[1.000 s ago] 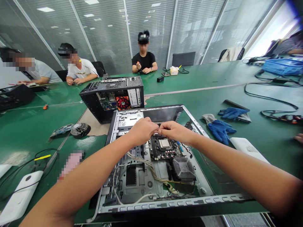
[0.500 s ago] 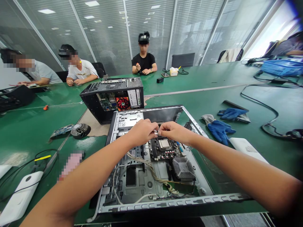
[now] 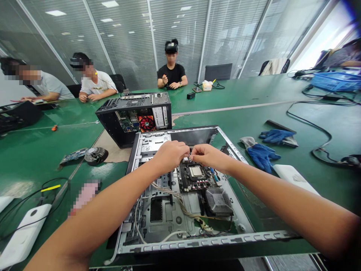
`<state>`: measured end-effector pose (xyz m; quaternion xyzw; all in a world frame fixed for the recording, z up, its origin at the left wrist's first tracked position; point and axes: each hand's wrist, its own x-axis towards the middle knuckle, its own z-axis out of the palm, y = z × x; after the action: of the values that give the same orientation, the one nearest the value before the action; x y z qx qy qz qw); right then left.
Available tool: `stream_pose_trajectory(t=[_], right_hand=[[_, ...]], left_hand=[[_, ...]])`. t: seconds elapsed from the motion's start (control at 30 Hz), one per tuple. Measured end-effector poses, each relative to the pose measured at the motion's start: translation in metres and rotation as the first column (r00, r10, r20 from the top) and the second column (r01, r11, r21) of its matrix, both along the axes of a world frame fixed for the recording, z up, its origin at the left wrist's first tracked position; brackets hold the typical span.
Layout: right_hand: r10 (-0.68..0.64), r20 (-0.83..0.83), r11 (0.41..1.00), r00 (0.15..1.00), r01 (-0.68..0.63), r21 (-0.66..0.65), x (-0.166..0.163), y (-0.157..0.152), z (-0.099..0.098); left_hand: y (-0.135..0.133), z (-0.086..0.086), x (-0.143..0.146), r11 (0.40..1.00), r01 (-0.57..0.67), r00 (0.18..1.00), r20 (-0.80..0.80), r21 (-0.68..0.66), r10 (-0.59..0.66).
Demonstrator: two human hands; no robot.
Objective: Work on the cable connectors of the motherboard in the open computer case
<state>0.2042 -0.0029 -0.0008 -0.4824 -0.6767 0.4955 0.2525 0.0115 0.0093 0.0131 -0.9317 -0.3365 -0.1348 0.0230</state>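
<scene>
An open computer case [image 3: 203,238] lies flat before me. Inside it is a motherboard [image 3: 184,183] with a bare silver processor [image 3: 195,171]. Over the board's far part, my left hand [image 3: 172,153] and my right hand [image 3: 205,155] come close together, fingertips pinched. Whatever they grip is too small or hidden to make out. A heatsink [image 3: 218,201] sits on the case floor, nearer to me than the board. Pale bundled cables [image 3: 180,203] run across the case to the left of the heatsink.
A second computer case [image 3: 113,128] with a red fan stands behind. Blue gloves [image 3: 262,155] and a white device [image 3: 295,177] lie right; a round fan cooler [image 3: 96,156], a circuit board [image 3: 73,156] and another white device [image 3: 26,233] lie left. Several people sit across the table.
Both hands have risen very slightly and my fingertips have shifted a little. More of the board beneath them shows. The case and the parts in it have stayed put.
</scene>
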Motion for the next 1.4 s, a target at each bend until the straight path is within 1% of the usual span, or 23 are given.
stream_pose_trajectory(t=[0.27, 0.5, 0.77, 0.83, 1.07, 1.2, 1.4], right_hand=[[0.012, -0.032, 0.998, 0.999, -0.013, -0.055, -0.0017, -0.0005, -0.0010], [0.023, -0.049, 0.997, 0.999, -0.027, -0.075, -0.0024, -0.0010, -0.0001], [-0.005, -0.061, 0.998, 0.998, 0.001, -0.070, -0.0007, 0.0008, -0.0033], [-0.011, -0.048, 0.999, 0.999, 0.009, -0.050, -0.0008, 0.0006, -0.0030], [-0.023, 0.048, 0.994, 0.999, 0.018, 0.108, -0.0016, -0.0006, -0.0006], [-0.014, 0.092, 0.988, 0.996, 0.000, 0.152, -0.0018, 0.0002, -0.0012], [-0.002, 0.132, 0.973, 0.991, -0.028, 0.228, -0.0001, 0.0015, -0.0037]], left_hand=[[-0.0035, 0.0019, -0.0013, 0.999, 0.025, 0.999, -0.047, -0.035, -0.026], [-0.0017, -0.0024, 0.0012, 0.999, -0.003, 0.998, -0.057, 0.034, 0.005], [-0.0023, -0.0013, 0.0014, 1.000, -0.014, 0.998, -0.056, 0.015, 0.014], [-0.0025, -0.0004, 0.0015, 1.000, -0.017, 0.998, -0.059, 0.001, 0.017], [-0.0023, 0.0022, 0.0018, 0.995, -0.050, 0.996, -0.075, -0.086, 0.043], [-0.0007, -0.0001, 0.0003, 0.990, -0.047, 0.998, -0.053, -0.134, 0.041], [0.0015, -0.0016, -0.0017, 0.984, -0.057, 0.998, -0.030, -0.169, 0.053]])
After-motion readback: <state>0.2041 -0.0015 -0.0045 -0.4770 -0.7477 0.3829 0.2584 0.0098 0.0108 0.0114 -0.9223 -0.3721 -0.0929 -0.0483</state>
